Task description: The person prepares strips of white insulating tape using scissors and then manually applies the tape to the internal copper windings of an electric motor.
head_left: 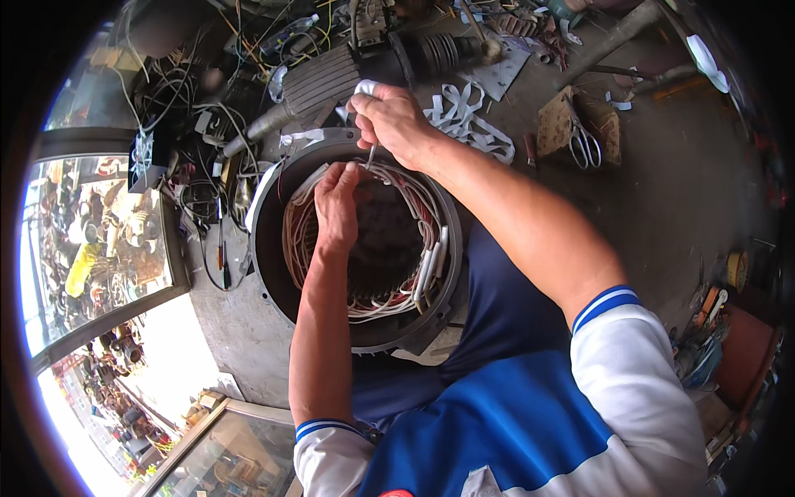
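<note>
nearby, loose white tape lies between housing and scissors.

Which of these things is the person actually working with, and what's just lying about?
Working with:
Thin rod, in the right hand
Ring of wires, at the left hand
Round metal housing around the wires

Seemingly lying about:
Scissors on a brown block
Finned grey metal body
Tangled white strips, though perhaps spare material
</note>
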`<state>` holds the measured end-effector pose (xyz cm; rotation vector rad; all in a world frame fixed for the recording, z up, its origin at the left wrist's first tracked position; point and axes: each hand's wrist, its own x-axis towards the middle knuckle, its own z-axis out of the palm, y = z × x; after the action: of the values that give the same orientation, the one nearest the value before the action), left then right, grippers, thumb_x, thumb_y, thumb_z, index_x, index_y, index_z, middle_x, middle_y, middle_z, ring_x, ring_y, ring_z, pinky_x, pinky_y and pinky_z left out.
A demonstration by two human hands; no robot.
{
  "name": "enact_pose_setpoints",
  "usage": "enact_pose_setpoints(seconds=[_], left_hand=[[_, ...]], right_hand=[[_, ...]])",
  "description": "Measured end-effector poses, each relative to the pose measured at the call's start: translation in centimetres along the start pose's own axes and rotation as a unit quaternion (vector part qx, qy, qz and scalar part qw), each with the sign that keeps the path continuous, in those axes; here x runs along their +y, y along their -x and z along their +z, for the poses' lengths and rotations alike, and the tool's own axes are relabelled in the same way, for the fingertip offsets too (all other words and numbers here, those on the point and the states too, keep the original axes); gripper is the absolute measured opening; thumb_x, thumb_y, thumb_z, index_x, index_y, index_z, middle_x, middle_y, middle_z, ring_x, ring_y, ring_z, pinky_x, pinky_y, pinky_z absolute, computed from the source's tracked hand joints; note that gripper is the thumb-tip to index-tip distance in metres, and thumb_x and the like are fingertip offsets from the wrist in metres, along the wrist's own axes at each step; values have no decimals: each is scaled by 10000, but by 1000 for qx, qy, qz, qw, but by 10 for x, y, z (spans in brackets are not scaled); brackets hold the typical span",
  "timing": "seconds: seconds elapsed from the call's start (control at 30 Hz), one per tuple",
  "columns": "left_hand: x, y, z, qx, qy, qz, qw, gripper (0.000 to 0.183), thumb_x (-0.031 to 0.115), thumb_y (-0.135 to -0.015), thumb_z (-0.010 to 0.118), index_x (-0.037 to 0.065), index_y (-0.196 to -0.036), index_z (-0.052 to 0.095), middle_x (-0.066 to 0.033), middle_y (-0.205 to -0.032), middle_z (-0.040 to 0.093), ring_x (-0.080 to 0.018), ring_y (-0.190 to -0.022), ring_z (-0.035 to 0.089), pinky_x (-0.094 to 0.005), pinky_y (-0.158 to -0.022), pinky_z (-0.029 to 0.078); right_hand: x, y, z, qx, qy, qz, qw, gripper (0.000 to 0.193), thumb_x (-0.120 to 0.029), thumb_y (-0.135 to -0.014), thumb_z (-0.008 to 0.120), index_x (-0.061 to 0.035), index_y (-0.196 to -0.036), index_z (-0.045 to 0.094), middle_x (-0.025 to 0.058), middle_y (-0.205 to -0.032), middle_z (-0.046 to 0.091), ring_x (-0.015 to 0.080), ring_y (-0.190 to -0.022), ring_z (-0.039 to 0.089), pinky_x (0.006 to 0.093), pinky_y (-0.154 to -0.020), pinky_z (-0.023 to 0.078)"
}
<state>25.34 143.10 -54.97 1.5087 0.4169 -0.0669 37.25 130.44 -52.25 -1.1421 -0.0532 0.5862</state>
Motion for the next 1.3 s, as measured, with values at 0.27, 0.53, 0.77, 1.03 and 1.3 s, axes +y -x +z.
enact_pose_setpoints(seconds=[0.27,0.53,0.77,1.03,1.3], left_hand=[[-56,-9,-2,-47,-444,295,845,153,0,-860,663,9,-830,513,-186,-878,563,-425,-875,535,-507,-769,456],[-72,-23,-9,-68,-456,326,825,176,15,-852,678,14,-822,505,-185,-865,556,-424,-851,528,-509,-752,450],[-59,-23,-22,-70,-409,215,884,124,58,-905,662,5,-822,587,-197,-834,615,-386,-819,611,-460,-754,482],[-27,3,-26,172,-173,157,957,278,206,-946,715,-37,-1080,709,-76,-932,731,-133,-825,650,-300,-786,518],[-121,-3,25,87,34,-58,994,272,260,-1007,656,-7,-1039,696,-22,-828,672,-93,-707,578,-260,-633,463]], right_hand=[[4,-48,24,82,337,-230,909,224,-191,-934,670,28,-888,692,210,-763,677,340,-691,667,444,-672,505],[-5,-24,-3,109,349,-297,882,230,-141,-930,669,19,-768,640,226,-732,665,370,-672,678,452,-613,514],[-8,-23,-4,137,383,-263,874,195,-187,-933,662,-14,-842,670,233,-803,685,432,-776,685,497,-677,539],[-10,-28,-62,183,220,14,958,268,-211,-983,617,10,-1133,645,97,-918,713,192,-798,699,329,-707,553],[38,35,-40,-29,549,-128,825,559,-224,-922,647,4,-1403,479,250,-1364,577,406,-1269,565,440,-1088,446]])
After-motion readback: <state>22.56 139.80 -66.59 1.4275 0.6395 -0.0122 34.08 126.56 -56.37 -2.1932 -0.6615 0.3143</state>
